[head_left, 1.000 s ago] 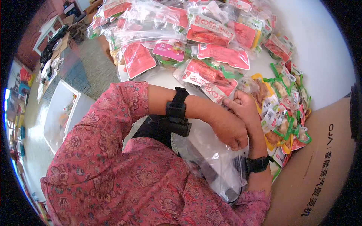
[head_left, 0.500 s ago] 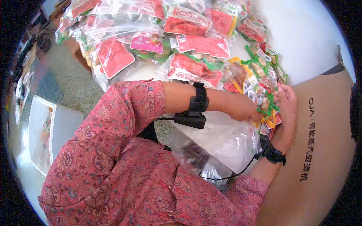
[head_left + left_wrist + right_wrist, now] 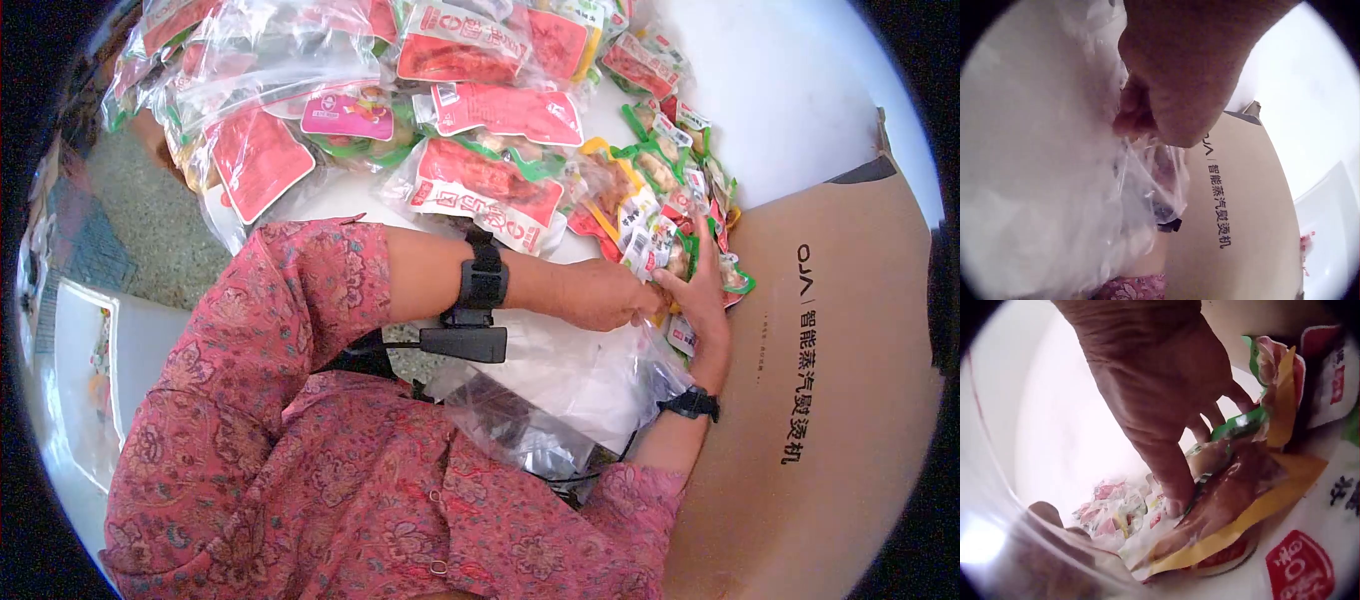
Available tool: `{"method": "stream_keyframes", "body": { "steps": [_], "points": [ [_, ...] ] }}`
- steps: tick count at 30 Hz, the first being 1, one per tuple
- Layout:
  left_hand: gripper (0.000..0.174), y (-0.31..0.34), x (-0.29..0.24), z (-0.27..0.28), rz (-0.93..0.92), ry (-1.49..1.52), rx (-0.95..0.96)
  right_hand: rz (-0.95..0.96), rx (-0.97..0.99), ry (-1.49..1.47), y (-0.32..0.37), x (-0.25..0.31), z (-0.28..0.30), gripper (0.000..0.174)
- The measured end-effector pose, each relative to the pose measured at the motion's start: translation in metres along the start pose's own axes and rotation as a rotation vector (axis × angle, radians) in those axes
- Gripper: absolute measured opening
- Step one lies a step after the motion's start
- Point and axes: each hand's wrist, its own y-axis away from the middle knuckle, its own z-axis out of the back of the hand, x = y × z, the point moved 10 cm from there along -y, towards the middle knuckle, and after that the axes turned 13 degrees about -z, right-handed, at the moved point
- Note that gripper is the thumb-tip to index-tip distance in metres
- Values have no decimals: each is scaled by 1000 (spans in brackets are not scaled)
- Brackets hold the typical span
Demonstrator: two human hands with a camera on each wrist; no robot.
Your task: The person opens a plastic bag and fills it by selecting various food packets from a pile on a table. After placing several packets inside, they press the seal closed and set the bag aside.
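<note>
In the head view my left hand [image 3: 605,295] grips the rim of a clear plastic bag [image 3: 1141,181] with curled fingers; the left wrist view shows its fist closed over the film. Just right of it, my right hand [image 3: 700,285] lies against a pile of small food packets [image 3: 655,185], fingers stretched and thumb spread. Its fingers [image 3: 1175,487] reach down onto a yellow-edged packet [image 3: 1241,487] with brown meat inside and a green-edged packet [image 3: 1238,425], as the right wrist view shows. The bag hangs below both hands, over the right wrist strap.
Large clear bags of red packets [image 3: 480,190] cover the far side of the white table [image 3: 400,212]. A tall cardboard box [image 3: 800,400] stands close on the right. A white container [image 3: 150,340] stands at the left, above the floor.
My right hand came out from under the left, swung right around the packets, then moved left against them with fingers straightened. The left hand moved right, then slightly back.
</note>
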Motion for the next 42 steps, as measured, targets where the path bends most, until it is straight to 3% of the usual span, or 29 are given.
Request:
{"method": "stream_keyframes", "body": {
  "steps": [3, 5, 7, 8, 10, 14, 16, 18, 20, 21, 22, 24, 26, 28, 36, 39, 42],
  "points": [
    [16, 0, 0, 3, 5, 92, -21, -10, -8, 175, -5, 1, 3, 77],
    [18, -1, 1, 20, -59, 217, -232, -45, -21, 306, -9, -2, 5, 70],
    [17, -1, 2, 29, -32, 149, -251, 22, -67, 302, -8, 9, 10, 54],
    [17, 1, 3, 34, -1, 85, -271, 23, -71, 301, -9, 7, 11, 54],
    [17, 2, 7, 31, 65, 56, -227, 201, -238, 212, -4, 19, 22, 39],
    [16, 4, 20, 20, 176, 16, -124, 212, -352, -9, -6, 8, 36, 20],
    [18, 5, 24, 17, 153, 36, -135, -211, -468, -442, -7, -37, 57, 11],
    [19, 4, 24, 17, 132, 56, -146, -174, -482, -466, -5, -42, 65, 13],
    [29, 8, 35, 11, 305, 405, -213, -297, -360, -1029, -1, -40, 52, 17],
    [29, 7, 36, 12, 310, 404, -212, -360, -309, -1118, 0, -38, 40, 25],
    [36, 8, 42, 11, 372, 517, -252, -362, -304, -1123, 1, -34, 34, 25],
    [44, 13, 47, 13, 448, 631, -296, -315, -120, -1244, -4, -21, 7, 29],
    [50, 8, 36, 18, 360, 794, -324, -413, -96, -1180, -5, -36, -14, 34],
    [50, 9, 40, 17, 344, 771, -323, -237, 45, -1430, -12, -12, -24, 34],
    [40, 22, 65, 9, 563, 693, -347, -178, -19, -1347, -7, -13, -23, 33],
    [38, 18, 59, 16, 451, 730, -418, -223, -48, -1403, -5, -15, -24, 34],
    [37, 20, 61, 18, 479, 736, -445, -183, -21, -1451, -5, -14, -25, 37]
  ]
}}
